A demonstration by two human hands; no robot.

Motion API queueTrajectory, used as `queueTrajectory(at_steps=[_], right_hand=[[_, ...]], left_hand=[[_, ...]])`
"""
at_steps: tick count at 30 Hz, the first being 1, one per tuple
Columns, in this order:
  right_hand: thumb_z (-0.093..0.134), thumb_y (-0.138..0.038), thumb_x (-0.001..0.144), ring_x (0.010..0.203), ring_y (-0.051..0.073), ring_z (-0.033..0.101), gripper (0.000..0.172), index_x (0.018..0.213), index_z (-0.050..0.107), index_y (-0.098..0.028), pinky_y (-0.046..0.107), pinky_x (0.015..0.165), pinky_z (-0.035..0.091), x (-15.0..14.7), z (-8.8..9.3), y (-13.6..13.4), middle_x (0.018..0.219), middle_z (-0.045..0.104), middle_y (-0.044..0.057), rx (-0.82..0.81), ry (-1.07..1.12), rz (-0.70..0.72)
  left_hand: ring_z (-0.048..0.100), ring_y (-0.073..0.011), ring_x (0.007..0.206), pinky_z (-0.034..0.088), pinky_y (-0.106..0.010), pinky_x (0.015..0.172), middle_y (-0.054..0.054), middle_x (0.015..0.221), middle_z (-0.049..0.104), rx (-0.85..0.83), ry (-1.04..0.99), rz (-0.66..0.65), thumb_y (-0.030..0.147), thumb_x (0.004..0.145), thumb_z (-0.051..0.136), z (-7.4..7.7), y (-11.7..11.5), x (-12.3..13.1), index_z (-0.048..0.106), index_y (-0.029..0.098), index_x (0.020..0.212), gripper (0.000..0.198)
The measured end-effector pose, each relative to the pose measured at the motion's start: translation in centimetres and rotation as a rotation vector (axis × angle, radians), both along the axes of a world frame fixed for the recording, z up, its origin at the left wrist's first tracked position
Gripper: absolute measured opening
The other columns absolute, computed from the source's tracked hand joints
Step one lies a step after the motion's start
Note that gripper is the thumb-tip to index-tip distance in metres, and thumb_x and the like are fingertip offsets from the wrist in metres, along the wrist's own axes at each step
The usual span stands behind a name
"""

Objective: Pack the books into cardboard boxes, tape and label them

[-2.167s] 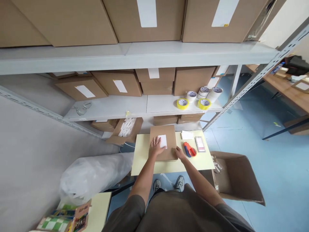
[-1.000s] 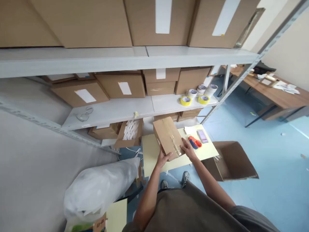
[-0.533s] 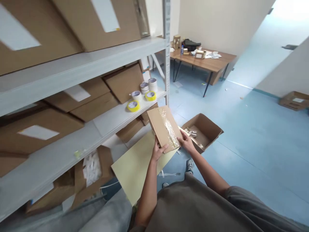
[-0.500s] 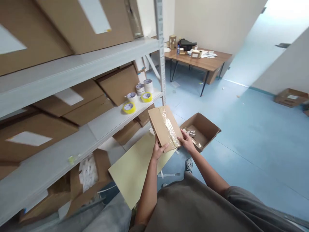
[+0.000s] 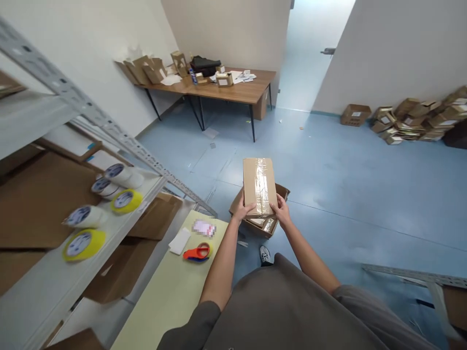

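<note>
A closed cardboard box with shiny clear tape down its middle is held up in front of me. My left hand grips its near left corner, thumb on top. At the near right corner my right hand holds it the same way. Below and partly hidden by it, an open carton stands on the floor with some things inside. Left of my arms, a pale yellow board carries an orange tape dispenser, a stack of white labels and a blurred-out item.
To the left, a metal shelf bears white and yellow tape rolls. A wooden table with boxes and papers stands at the back. Piled cartons line the right wall. Another metal frame is at lower right.
My view has turned to the right, away from the shelf. The taped box, still in both hands, is now more upright in view and over the open carton.
</note>
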State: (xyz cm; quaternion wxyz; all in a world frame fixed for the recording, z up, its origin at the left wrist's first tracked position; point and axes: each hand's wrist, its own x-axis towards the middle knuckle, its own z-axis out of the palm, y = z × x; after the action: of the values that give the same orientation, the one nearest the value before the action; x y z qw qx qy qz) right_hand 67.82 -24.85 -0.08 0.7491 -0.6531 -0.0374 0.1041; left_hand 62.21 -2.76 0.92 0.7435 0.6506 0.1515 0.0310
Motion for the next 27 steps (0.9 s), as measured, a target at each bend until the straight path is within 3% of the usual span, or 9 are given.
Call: queueTrajectory(at_steps=[4,7,9,12,15,18,21,27], right_hand=[[0.082,-0.054,0.077,0.141,0.035,0.06,0.091,0.156,0.051,-0.02,0.057,0.121,0.048,4.0,-2.0,-2.2,0.156,0.061,0.018,-0.036,0.034,-0.044],[0.083,-0.049,0.074,0.147,0.038,0.055,0.096,0.159,0.048,-0.021,0.058,0.12,0.048,6.4,-3.7,-3.8,0.159,0.056,0.019,-0.098,0.1,-0.112],[0.079,-0.047,0.075,0.151,0.038,0.049,0.096,0.161,0.046,-0.023,0.059,0.121,0.047,7.7,-4.6,-4.8,0.163,0.053,0.019,-0.162,0.137,-0.179],[0.072,-0.045,0.078,0.152,0.037,0.049,0.091,0.162,0.045,-0.024,0.059,0.122,0.045,9.2,-5.1,-6.1,0.165,0.05,0.019,-0.207,0.163,-0.242],[0.069,-0.04,0.079,0.148,0.035,0.053,0.086,0.16,0.047,-0.022,0.058,0.121,0.046,9.9,-4.2,-6.5,0.161,0.053,0.019,-0.188,0.147,-0.259],[0.068,-0.038,0.081,0.145,0.033,0.057,0.078,0.155,0.052,-0.02,0.056,0.122,0.045,10.2,-2.7,-5.7,0.155,0.06,0.019,-0.168,0.071,-0.247],[0.068,-0.041,0.083,0.145,0.032,0.057,0.074,0.153,0.055,-0.021,0.054,0.123,0.043,10.0,-1.0,-3.8,0.155,0.061,0.017,-0.161,0.001,-0.195],[0.069,-0.048,0.087,0.148,0.033,0.053,0.069,0.152,0.06,-0.025,0.053,0.122,0.045,6.8,2.0,1.5,0.158,0.059,0.013,-0.205,-0.132,0.004]], left_hand=[[0.061,-0.0318,0.141,0.045,-0.049,0.122,-0.012,0.162,0.055,-0.054,0.066,-0.169,0.04,0.075,0.094,-2.0,-0.4,5.9,0.027,0.031,0.173,0.119],[0.058,-0.0325,0.144,0.045,-0.051,0.122,-0.017,0.167,0.048,-0.057,0.188,-0.201,0.043,0.076,0.093,-3.1,-0.5,9.2,0.012,0.03,0.176,0.129],[0.049,-0.033,0.153,0.04,-0.051,0.125,-0.019,0.172,0.039,0.019,0.225,-0.163,0.047,0.077,0.092,-3.5,-0.5,10.9,0.009,0.028,0.176,0.13],[0.027,-0.033,0.164,0.029,-0.047,0.131,-0.017,0.178,0.024,0.155,0.171,-0.119,0.053,0.078,0.09,-3.8,0.0,12.4,0.019,0.026,0.175,0.123],[0.016,-0.0306,0.167,0.022,-0.044,0.133,-0.015,0.18,0.018,0.216,0.137,-0.099,0.056,0.081,0.086,-3.6,0.8,12.2,0.023,0.026,0.174,0.116],[0.015,-0.0288,0.168,0.021,-0.042,0.134,-0.014,0.181,0.016,0.23,0.142,-0.057,0.055,0.085,0.082,-2.9,1.5,10.9,0.02,0.027,0.174,0.112],[0.02,-0.0298,0.166,0.024,-0.043,0.133,-0.015,0.179,0.022,0.239,0.123,-0.001,0.051,0.088,0.081,-1.9,2.4,9.1,0.024,0.025,0.174,0.106],[0.042,-0.0333,0.157,0.036,-0.046,0.128,-0.017,0.166,0.049,0.302,0.086,0.148,0.042,0.092,0.077,0.7,4.8,3.9,0.056,0.018,0.157,0.073]])
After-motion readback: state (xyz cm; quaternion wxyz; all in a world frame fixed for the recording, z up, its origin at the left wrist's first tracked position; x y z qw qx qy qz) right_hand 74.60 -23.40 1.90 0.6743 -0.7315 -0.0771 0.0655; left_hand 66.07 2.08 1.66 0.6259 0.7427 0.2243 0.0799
